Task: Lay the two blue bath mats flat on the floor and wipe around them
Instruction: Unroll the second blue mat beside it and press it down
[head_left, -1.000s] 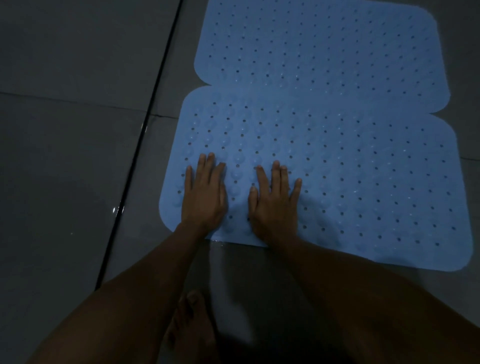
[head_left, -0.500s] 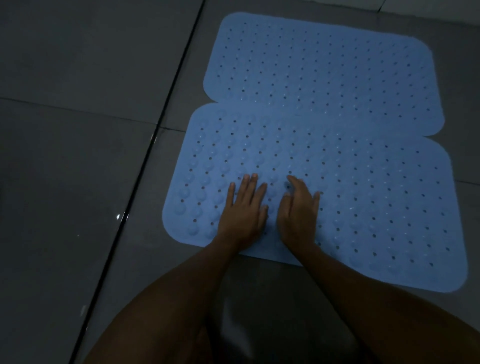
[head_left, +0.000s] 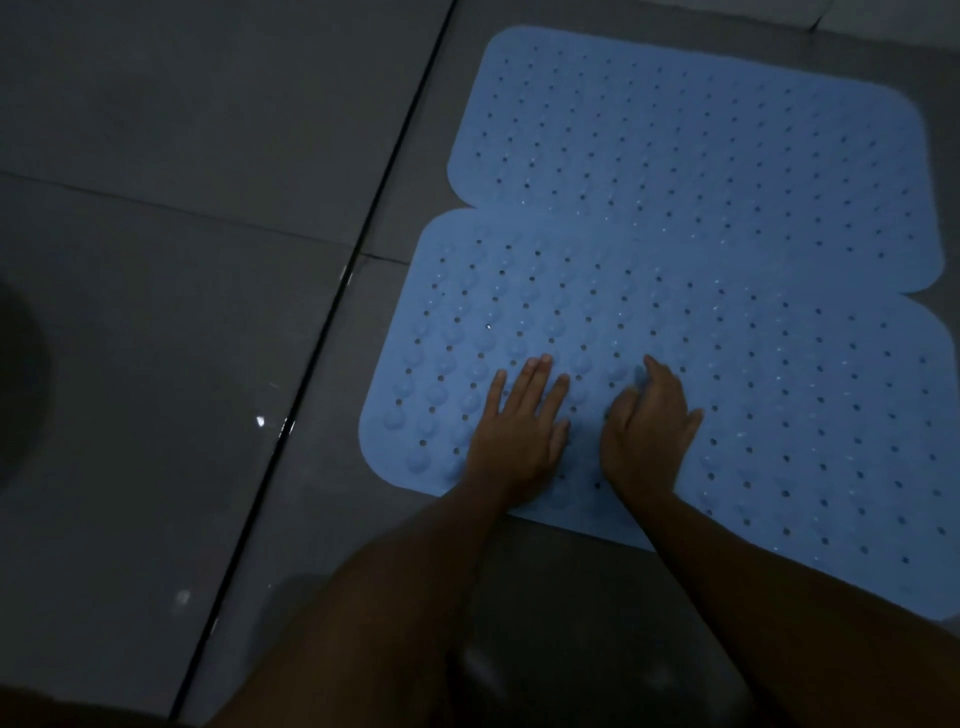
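Two blue perforated bath mats lie flat on the dark tiled floor, long edges meeting. The near mat (head_left: 753, 395) has raised bumps and holes; the far mat (head_left: 701, 135) lies beyond it. My left hand (head_left: 519, 431) presses palm down on the near mat close to its front left corner, fingers straight. My right hand (head_left: 649, 426) rests beside it on the same mat, fingers angled to the left and partly tucked out of sight.
Dark grey glossy floor tiles (head_left: 182, 338) surround the mats. A black grout line (head_left: 322, 332) runs diagonally left of the mats. A dark round shape (head_left: 15, 384) sits at the left edge. My forearms and knee fill the bottom.
Both hands slid to the right along the near mat's front part. The right hand turned from flat with spread fingers to angled leftward. The view shifted left, so the mats sit further right.
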